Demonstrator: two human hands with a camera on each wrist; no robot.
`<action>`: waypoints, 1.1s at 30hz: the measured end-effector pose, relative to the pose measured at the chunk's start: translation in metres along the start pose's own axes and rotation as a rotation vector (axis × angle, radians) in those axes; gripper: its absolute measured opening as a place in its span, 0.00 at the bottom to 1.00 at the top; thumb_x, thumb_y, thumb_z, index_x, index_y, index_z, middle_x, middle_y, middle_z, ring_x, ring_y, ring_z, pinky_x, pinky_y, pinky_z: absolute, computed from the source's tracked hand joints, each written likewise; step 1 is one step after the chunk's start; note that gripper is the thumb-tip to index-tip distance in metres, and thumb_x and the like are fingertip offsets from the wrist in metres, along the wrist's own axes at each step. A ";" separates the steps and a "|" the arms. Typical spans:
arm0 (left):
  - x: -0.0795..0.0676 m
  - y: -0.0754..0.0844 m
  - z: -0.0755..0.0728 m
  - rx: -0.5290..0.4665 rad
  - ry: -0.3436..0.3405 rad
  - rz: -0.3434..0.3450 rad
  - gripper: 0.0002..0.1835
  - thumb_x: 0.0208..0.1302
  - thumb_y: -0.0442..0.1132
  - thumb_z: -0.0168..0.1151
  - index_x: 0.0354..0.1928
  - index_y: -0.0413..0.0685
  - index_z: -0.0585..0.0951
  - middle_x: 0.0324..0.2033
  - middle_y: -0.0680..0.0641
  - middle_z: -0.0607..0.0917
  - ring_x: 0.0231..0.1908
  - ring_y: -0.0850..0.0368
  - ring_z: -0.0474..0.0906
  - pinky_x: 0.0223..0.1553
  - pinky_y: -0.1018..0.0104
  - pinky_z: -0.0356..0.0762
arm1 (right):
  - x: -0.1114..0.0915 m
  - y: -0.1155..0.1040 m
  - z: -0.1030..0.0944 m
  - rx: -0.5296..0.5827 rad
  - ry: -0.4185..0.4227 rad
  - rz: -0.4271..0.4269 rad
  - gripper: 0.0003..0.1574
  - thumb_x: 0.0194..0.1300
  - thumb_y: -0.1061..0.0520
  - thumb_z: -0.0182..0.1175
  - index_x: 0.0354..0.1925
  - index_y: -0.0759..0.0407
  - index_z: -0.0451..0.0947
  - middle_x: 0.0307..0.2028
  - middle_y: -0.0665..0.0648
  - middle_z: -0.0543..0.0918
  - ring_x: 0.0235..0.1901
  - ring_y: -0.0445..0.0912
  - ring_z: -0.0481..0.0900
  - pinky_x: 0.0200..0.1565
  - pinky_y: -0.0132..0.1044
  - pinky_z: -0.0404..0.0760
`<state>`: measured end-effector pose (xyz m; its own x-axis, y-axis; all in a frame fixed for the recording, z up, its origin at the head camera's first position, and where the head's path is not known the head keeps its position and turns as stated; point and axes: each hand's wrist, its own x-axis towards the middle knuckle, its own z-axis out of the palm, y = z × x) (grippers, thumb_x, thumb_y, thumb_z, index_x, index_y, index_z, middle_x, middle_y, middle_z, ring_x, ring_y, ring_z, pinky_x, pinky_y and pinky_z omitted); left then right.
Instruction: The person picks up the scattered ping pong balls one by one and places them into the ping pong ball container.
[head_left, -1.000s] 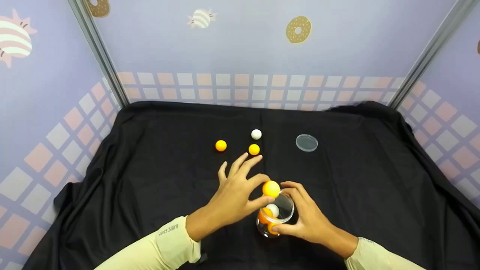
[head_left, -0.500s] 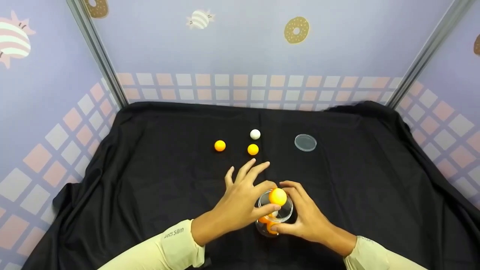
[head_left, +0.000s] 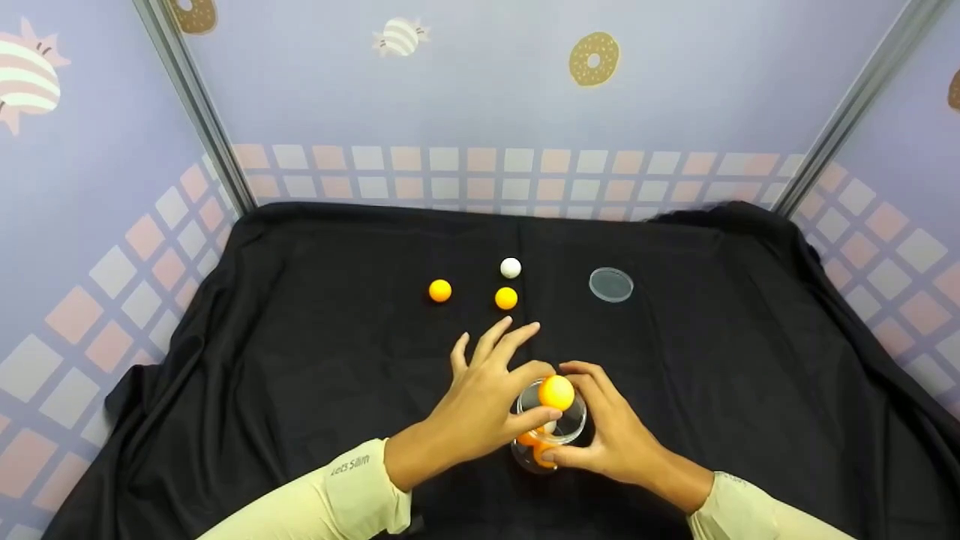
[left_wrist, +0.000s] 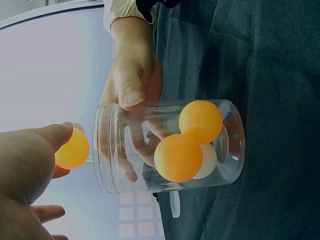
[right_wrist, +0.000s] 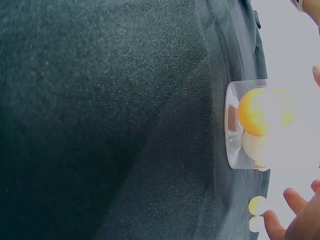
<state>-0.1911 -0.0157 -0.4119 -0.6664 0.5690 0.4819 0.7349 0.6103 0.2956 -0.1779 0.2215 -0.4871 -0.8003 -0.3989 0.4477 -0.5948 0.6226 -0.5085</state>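
Note:
My left hand (head_left: 480, 409) pinches an orange ping-pong ball (head_left: 557, 394) between thumb and index finger, just above the mouth of a clear jar (left_wrist: 107, 175); its other fingers are spread out. The jar stands upright and uncovered on the black cloth. From the right side, my right hand (head_left: 622, 442) grips it near the rim, thumb in front and fingers behind. Inside lie an orange ball (left_wrist: 178, 158), a second orange ball (left_wrist: 201, 121) and a white ball (left_wrist: 207, 162), seen through the wall in the left wrist view. Glare washes out part of the jar in the right wrist view.
Beyond my left fingertips lie a loose orange ball (head_left: 506, 298), a white ball (head_left: 511, 268) and another orange ball (head_left: 440, 291) further left. A clear round lid (head_left: 611, 285) lies flat at the back right. Black cloth (head_left: 322, 360) covers the table; patterned walls enclose it.
My left hand has moved right and slightly toward me, bringing the pinched orange ball over the jar mouth. Over the last half second it has stayed put. The right hand keeps its grip.

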 end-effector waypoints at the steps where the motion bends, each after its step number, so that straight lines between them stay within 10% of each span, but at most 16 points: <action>1: 0.000 0.000 0.000 0.001 0.001 0.000 0.19 0.62 0.62 0.69 0.50 0.66 0.84 0.75 0.49 0.68 0.77 0.40 0.54 0.62 0.20 0.55 | 0.000 0.000 0.000 -0.001 -0.001 0.001 0.53 0.44 0.29 0.78 0.65 0.32 0.68 0.67 0.56 0.71 0.66 0.42 0.70 0.61 0.52 0.78; 33: 0.001 0.000 0.000 0.017 0.006 0.008 0.21 0.62 0.62 0.68 0.53 0.63 0.84 0.74 0.48 0.69 0.77 0.39 0.55 0.61 0.19 0.56 | 0.001 -0.001 0.001 -0.008 0.027 -0.030 0.50 0.43 0.31 0.80 0.59 0.50 0.75 0.67 0.48 0.69 0.64 0.43 0.73 0.60 0.41 0.80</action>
<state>-0.1916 -0.0156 -0.4114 -0.6595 0.5706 0.4894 0.7381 0.6150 0.2775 -0.1784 0.2202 -0.4869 -0.7799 -0.3990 0.4822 -0.6175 0.6162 -0.4888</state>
